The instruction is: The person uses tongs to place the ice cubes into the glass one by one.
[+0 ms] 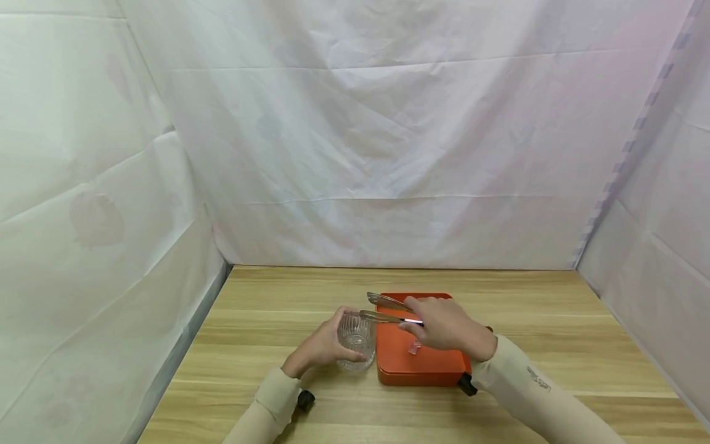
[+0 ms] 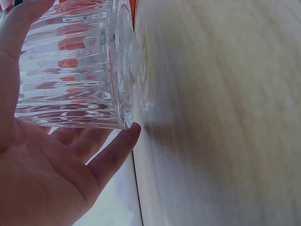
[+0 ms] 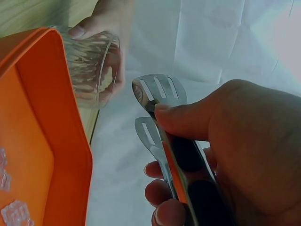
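Note:
A clear ribbed glass [image 1: 357,338] stands upright on the table beside the orange box. My left hand [image 1: 323,345] holds it from the left, thumb on the near side and fingers on the far side. In the left wrist view the glass [image 2: 70,70] lies against the palm side. Metal tongs [image 1: 383,317] are in my right hand [image 1: 446,324], above the box and pointing left toward the glass. Their slotted tips [image 3: 162,89] stand apart, with nothing visible between them. Small clear ice-like pieces [image 3: 16,214] lie in the orange box [image 3: 70,103].
The orange box [image 1: 421,377] touches or nearly touches the glass's right side; the gap is hard to judge. Wood-grain table [image 1: 266,302] extends on both sides. White cloth [image 1: 360,154] hangs behind and at the sides. Dark wrist devices [image 1: 305,401] sit by both cuffs.

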`<action>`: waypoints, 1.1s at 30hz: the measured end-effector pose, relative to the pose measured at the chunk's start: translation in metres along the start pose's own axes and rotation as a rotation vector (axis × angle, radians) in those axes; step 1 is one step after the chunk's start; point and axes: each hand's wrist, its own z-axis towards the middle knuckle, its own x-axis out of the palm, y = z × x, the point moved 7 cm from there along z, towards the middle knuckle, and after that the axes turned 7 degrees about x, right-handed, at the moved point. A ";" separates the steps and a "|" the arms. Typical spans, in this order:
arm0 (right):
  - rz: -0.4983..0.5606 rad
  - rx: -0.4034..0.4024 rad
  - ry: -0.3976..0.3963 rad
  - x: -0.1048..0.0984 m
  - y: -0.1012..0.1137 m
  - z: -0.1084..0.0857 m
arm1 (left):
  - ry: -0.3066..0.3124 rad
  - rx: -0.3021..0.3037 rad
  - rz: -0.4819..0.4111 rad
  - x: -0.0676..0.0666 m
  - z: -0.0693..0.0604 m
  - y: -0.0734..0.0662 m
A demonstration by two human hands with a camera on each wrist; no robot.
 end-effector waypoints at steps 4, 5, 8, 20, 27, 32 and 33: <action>-0.001 0.022 -0.002 -0.001 -0.009 -0.006 | 0.003 0.005 -0.018 0.001 0.000 0.001; -0.002 0.018 -0.005 -0.002 -0.011 -0.008 | 0.003 0.008 -0.020 0.001 0.000 0.001; 0.000 0.007 -0.015 -0.001 -0.016 -0.014 | 0.004 0.017 -0.024 0.001 -0.001 0.001; 0.001 0.038 -0.044 0.000 -0.037 -0.036 | 0.004 0.020 -0.032 0.004 -0.003 0.001; 0.026 0.105 -0.012 0.002 -0.052 -0.042 | 0.003 0.029 -0.011 0.001 -0.001 0.000; 0.025 0.140 -0.003 0.003 -0.061 -0.046 | 0.004 0.033 -0.010 0.001 0.001 0.000; 0.021 0.149 0.003 0.003 -0.063 -0.047 | 0.003 0.033 -0.011 0.000 0.001 0.000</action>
